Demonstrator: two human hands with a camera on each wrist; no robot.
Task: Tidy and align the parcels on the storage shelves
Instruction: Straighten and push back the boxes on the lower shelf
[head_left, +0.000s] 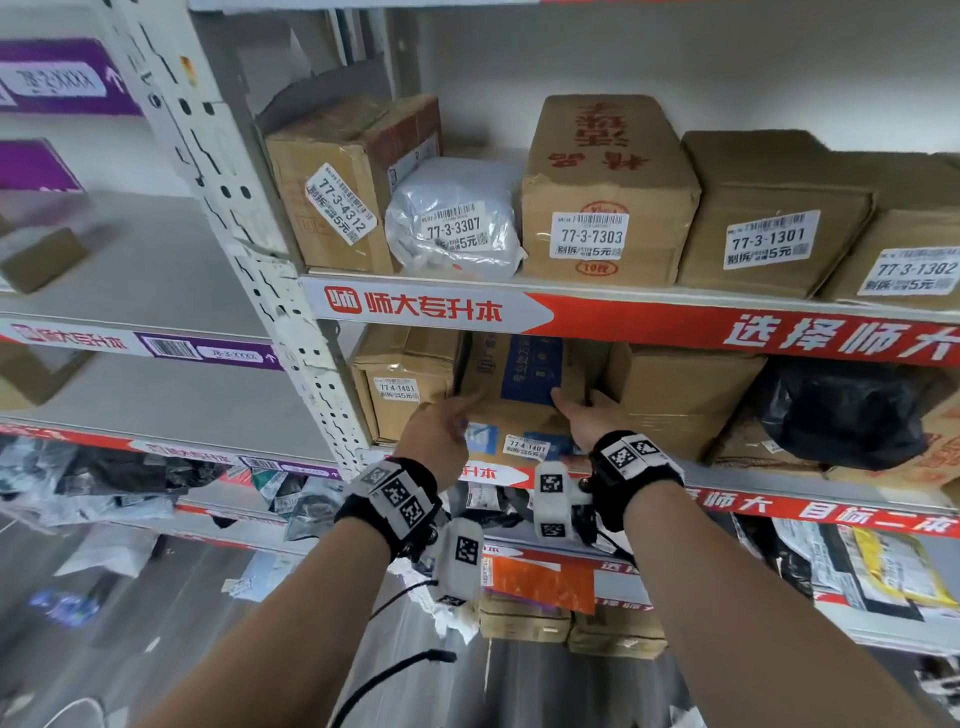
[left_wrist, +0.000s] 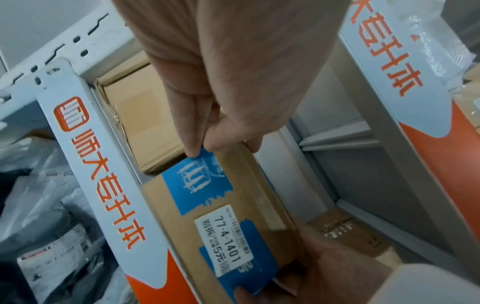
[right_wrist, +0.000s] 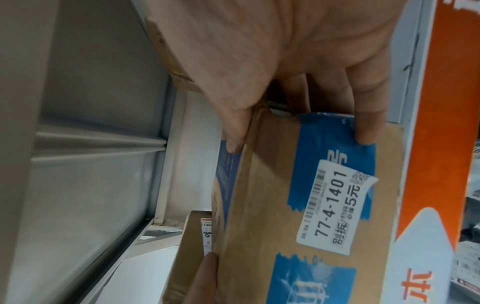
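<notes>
A brown cardboard parcel with blue print (head_left: 519, 395) and a white label 77-4-1401 sits at the front of the middle shelf, its front end sticking out over the shelf edge. My left hand (head_left: 457, 410) grips its left end; the fingertips (left_wrist: 194, 152) press on the blue patch of the parcel (left_wrist: 233, 205). My right hand (head_left: 571, 400) grips its right end. In the right wrist view the thumb (right_wrist: 233, 139) lies on the parcel's upper face and a finger on the labelled front of the parcel (right_wrist: 298, 205).
A smaller box (head_left: 400, 395) stands close on the left and a larger box (head_left: 685, 400) on the right, then a black bag (head_left: 852, 410). The red-and-white shelf beam (head_left: 623, 317) hangs just above. Labelled parcels line the upper shelf (head_left: 597, 197). A white upright post (head_left: 291, 312) stands left.
</notes>
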